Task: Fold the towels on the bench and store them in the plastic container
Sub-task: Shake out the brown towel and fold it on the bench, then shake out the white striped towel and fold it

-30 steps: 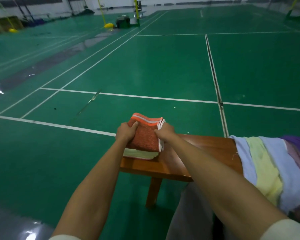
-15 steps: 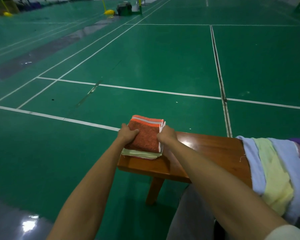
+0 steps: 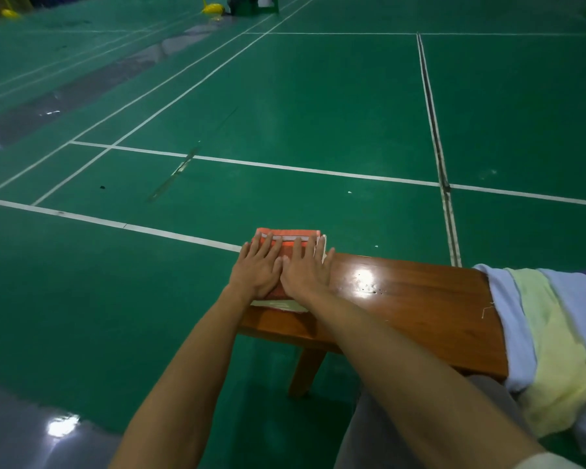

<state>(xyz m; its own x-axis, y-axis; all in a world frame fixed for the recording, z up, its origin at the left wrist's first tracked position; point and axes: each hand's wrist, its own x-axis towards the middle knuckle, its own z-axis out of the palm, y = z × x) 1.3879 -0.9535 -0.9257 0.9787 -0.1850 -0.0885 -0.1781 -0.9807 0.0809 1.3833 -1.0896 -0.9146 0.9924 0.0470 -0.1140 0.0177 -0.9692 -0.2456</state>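
Left hand (image 3: pixel 258 269) flat, fingers straight and spread, palm down on folded orange towel (image 3: pixel 290 239); nothing gripped. Right hand (image 3: pixel 306 272) likewise flat and open, just beside at 3 o'clock, thumbs nearly touching, little finger past the towel's right edge. Orange towel atop a pale folded towel (image 3: pixel 281 305), whose edge peeks out at 6 o'clock under the wrists. Stack at the left end of the wooden bench (image 3: pixel 403 299). Well apart, at 3 to 4 o'clock, unfolded towels (image 3: pixel 552 350) draped over the bench's right end: white, pale yellow, a purple edge. Beyond, at 12 o'clock, green court floor (image 3: pixel 318 113) with white lines.
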